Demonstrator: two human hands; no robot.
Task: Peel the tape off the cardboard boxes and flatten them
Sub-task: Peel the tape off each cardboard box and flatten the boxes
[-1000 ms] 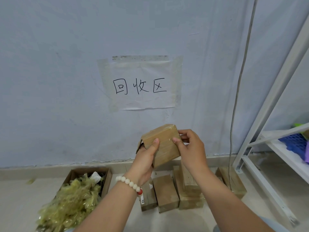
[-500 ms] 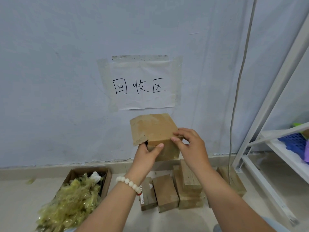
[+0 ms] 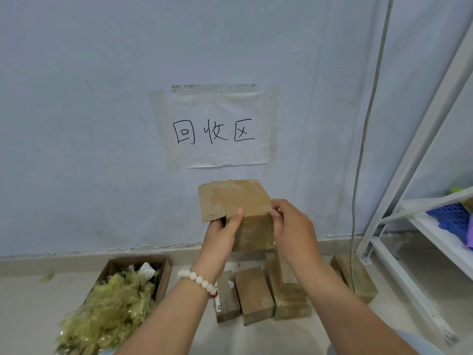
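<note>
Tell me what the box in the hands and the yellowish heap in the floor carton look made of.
Held box: brown cardboard, matte, torn fuzzy flap edge; lower face has a faint sheen, possibly clear tape. Yellowish heap: thin translucent plastic film, glossy and crumpled, probably peeled tape.

Pale blue-grey painted wall (image 3: 76, 124), scuffed. White paper sheet (image 3: 217, 129) stuck flat at mid-wall, three black handwritten characters on it. Thin grey cable (image 3: 367, 124) hanging down the wall, right of the sheet. White metal shelf frame (image 3: 419, 139) at far right; blue perforated plastic basket (image 3: 448, 216) on its shelf. Beige skirting strip (image 3: 76, 260) along the wall foot. Beige smooth floor (image 3: 25, 303) below.
</note>
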